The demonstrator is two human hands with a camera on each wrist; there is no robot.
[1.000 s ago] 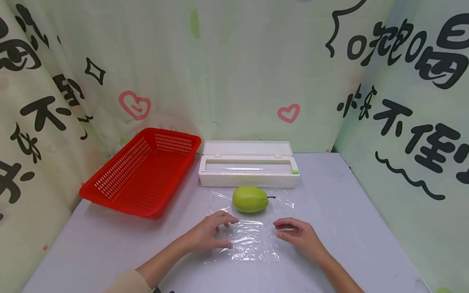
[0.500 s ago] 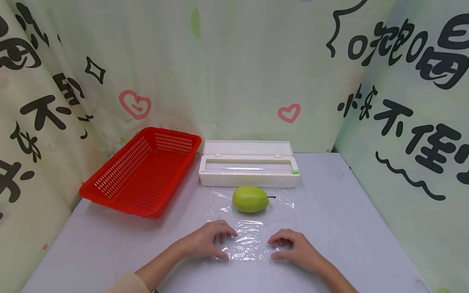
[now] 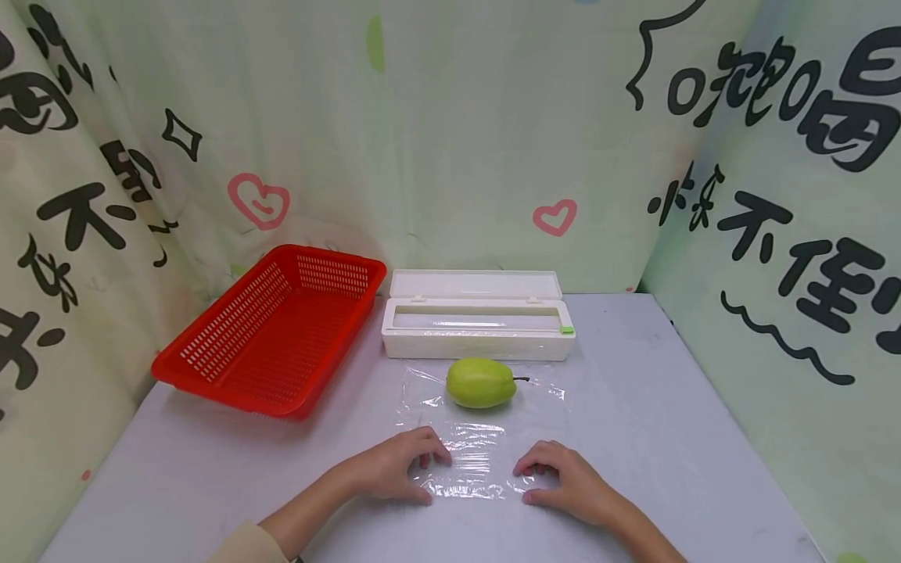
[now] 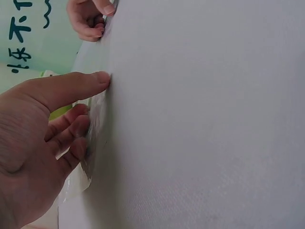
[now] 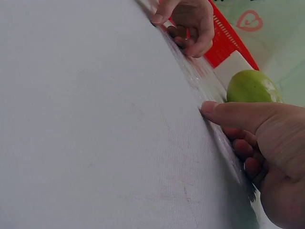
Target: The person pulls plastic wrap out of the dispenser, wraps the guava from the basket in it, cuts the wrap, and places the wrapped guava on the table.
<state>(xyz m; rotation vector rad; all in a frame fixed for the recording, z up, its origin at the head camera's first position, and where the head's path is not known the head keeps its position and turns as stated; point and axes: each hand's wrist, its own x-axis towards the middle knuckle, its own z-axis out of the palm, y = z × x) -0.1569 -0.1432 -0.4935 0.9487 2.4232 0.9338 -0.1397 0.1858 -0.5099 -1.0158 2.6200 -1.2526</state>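
A sheet of clear cling film [image 3: 470, 453] lies on the table, creased and shiny, with a green pear [image 3: 481, 383] on its far part, stem to the right. My left hand [image 3: 397, 467] is at the film's near left corner, thumb and fingertips apart. The left wrist view has its thumb [image 4: 81, 88] down at the near edge and its fingertips against the film. At the near right corner, my right hand [image 3: 572, 481] rests its thumb [image 5: 233, 114] at the film's edge, its loosely bent fingers over the film. Neither hand has the pear.
Just behind the pear stands a white cling film dispenser [image 3: 479, 346], its lid raised, a green slider [image 3: 566, 330] at its right end. A red plastic basket [image 3: 296, 336] sits at the back left of the table. Printed curtains [image 3: 457, 141] hang along the back and sides.
Both hands have come down and nearer to me, from beside the middle of the film to its near corners. The pear, dispenser and basket have stayed put.
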